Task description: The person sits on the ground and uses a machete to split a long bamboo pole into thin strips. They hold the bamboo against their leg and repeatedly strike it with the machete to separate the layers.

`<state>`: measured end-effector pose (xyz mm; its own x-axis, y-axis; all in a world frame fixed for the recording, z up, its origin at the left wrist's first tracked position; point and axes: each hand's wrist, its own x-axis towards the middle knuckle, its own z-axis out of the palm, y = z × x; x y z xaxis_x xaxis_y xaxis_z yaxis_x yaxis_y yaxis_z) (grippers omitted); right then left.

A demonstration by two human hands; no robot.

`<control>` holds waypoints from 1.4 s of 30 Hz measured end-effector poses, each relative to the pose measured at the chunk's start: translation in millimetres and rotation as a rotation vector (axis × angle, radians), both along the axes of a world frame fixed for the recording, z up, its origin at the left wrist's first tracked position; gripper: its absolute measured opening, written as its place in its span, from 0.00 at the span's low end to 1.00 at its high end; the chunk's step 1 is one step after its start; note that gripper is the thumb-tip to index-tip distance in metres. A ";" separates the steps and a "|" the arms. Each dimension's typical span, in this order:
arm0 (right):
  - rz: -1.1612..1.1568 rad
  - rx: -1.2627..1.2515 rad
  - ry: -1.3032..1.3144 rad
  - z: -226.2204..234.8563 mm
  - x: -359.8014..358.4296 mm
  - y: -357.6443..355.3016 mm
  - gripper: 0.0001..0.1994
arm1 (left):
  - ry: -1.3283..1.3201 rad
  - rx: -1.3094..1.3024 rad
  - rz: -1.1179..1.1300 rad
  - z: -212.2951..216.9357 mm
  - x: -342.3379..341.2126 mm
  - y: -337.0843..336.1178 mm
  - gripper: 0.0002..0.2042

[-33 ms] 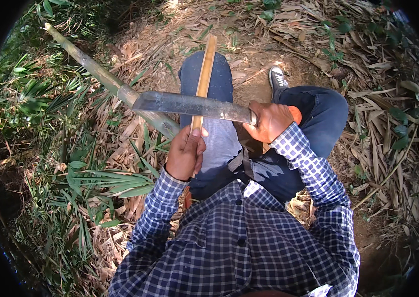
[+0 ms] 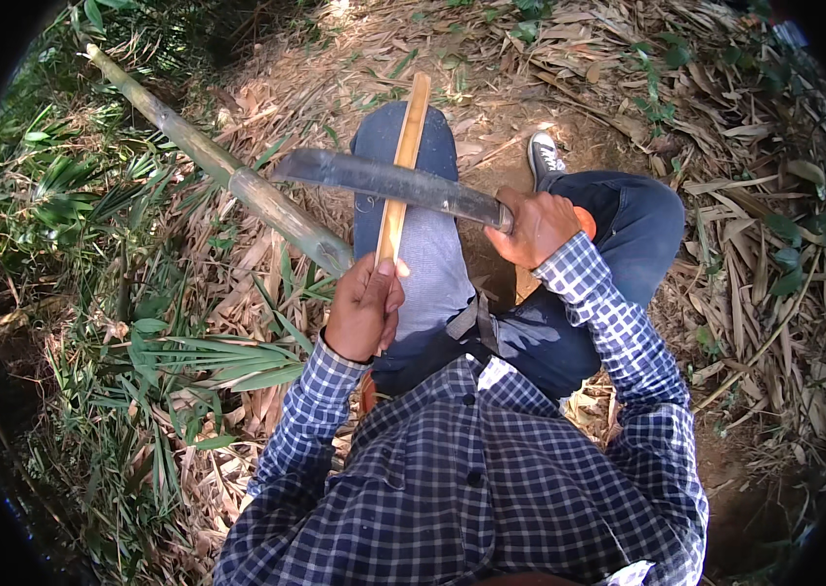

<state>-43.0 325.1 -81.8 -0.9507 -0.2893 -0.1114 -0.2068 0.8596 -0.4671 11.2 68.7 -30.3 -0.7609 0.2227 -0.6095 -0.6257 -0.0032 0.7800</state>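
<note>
Your left hand (image 2: 366, 311) grips the bamboo strip (image 2: 401, 166), laid along your left thigh. Your right hand (image 2: 538, 227) is closed on the machete (image 2: 388, 181), blade across the strip. You look mid-shave; the next stroke needs a steady, shallow angle.

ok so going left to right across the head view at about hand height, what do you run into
green bamboo pole lying on the leaf litter → left hand gripping the split bamboo strip → right hand holding the long knife → right knee in blue jeans → dry leaves
</note>
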 end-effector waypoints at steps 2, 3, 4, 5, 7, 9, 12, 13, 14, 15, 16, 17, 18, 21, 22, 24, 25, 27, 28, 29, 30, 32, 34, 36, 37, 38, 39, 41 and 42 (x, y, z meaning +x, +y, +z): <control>-0.027 -0.017 -0.013 -1.2 0.9 -0.3 0.15 | -0.028 0.041 0.025 1.3 0.5 -0.8 0.14; -0.041 -0.026 -0.019 -1.2 2.6 -0.4 0.15 | -0.042 0.061 0.037 1.0 -0.1 -1.1 0.14; 0.020 -0.086 0.027 -1.2 7.5 -0.4 0.15 | -0.043 0.075 0.041 -1.3 0.5 -2.4 0.14; 0.066 -0.048 -0.006 6.6 11.2 -0.6 0.17 | -0.052 0.074 0.044 -0.1 0.7 -2.6 0.14; 0.052 -0.091 0.049 -0.9 7.9 2.7 0.15 | -0.067 0.071 0.047 5.3 1.6 -2.6 0.14; -0.017 -0.056 -0.006 -4.0 -6.4 8.0 0.15 | -0.058 0.057 0.039 5.6 4.2 -3.1 0.14; -0.021 -0.018 -0.040 6.0 -12.6 6.9 0.15 | -0.058 0.056 0.032 6.7 1.4 -5.4 0.15; -0.008 -0.006 -0.059 8.4 -5.7 5.6 0.15 | -0.076 0.060 0.028 5.9 3.8 -6.8 0.15; 0.057 -0.058 -0.053 2.0 0.2 5.7 0.16 | -0.062 0.059 0.021 3.8 4.6 -8.3 0.15; 0.054 -0.042 -0.051 0.7 -2.1 6.3 0.15 | -0.061 0.052 0.028 3.9 4.4 -8.8 0.15; 0.043 -0.024 -0.052 0.9 -4.8 8.5 0.15 | -0.063 0.048 0.026 3.9 4.6 -8.1 0.15; 0.037 -0.010 -0.056 3.3 -8.3 8.6 0.15 | -0.067 0.040 0.030 4.8 7.3 -8.2 0.15; -0.035 -0.009 -0.078 8.0 -14.9 8.1 0.14 | -0.074 0.047 0.030 5.1 10.4 -7.7 0.15; -0.076 -0.048 -0.039 -7.1 -26.3 14.8 0.15 | -0.062 0.057 0.032 10.4 6.3 -8.7 0.14; -0.064 -0.046 -0.085 5.6 -19.7 10.8 0.16 | -0.068 0.067 0.035 8.1 8.0 -10.2 0.14; 0.029 -0.014 -0.081 7.4 -11.6 6.2 0.14 | -0.084 0.064 0.053 8.1 9.1 -10.8 0.14; 0.068 0.002 -0.083 7.0 -6.9 6.7 0.14 | -0.080 0.062 0.047 8.0 10.0 -10.7 0.14; -0.034 -0.040 -0.118 -4.4 -22.7 14.2 0.14 | -0.072 0.058 0.037 7.0 12.5 -10.8 0.14; -0.079 -0.040 -0.041 -6.7 -32.2 14.5 0.14 | -0.070 0.048 0.038 7.6 11.9 -11.2 0.14; -0.124 -0.040 0.037 -6.9 -37.7 14.8 0.14 | -0.075 0.052 0.034 9.6 12.0 -11.9 0.14; -0.087 -0.056 -0.009 -5.2 -35.3 15.0 0.14 | -0.080 0.058 0.030 12.0 12.7 -12.6 0.14; -0.004 -0.073 -0.105 5.7 -24.9 11.2 0.14 | -0.094 0.059 0.046 6.9 12.4 -15.5 0.14; 0.034 -0.009 -0.064 7.3 -18.8 9.4 0.13 | -0.086 0.063 0.042 9.4 15.3 -17.3 0.15; 0.016 -0.050 -0.025 -4.7 -28.7 16.1 0.14 | -0.061 0.067 0.024 6.0 15.6 -17.1 0.15; -0.037 -0.044 -0.036 -13.0 -35.9 20.4 0.14 | -0.076 0.066 0.028 7.2 15.7 -15.6 0.15; -0.088 -0.039 -0.040 -17.6 -43.9 22.3 0.14 | -0.085 0.064 0.035 9.1 15.1 -14.5 0.15; -0.140 -0.033 -0.045 -20.4 -47.8 23.8 0.15 | -0.093 0.063 0.041 10.9 14.5 -14.1 0.15; -0.066 -0.025 -0.123 -5.7 -37.1 14.5 0.15 | -0.066 0.041 0.023 8.2 14.8 -18.0 0.15; 0.009 -0.007 -0.099 -1.7 -27.2 11.8 0.15 | -0.058 0.034 0.010 6.4 15.8 -19.6 0.15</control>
<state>-70.2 336.9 -83.5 -0.9326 -0.2986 -0.2029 -0.1667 0.8546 -0.4918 27.0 49.1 -23.9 -0.7266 0.2370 -0.6449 -0.6699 -0.0358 0.7416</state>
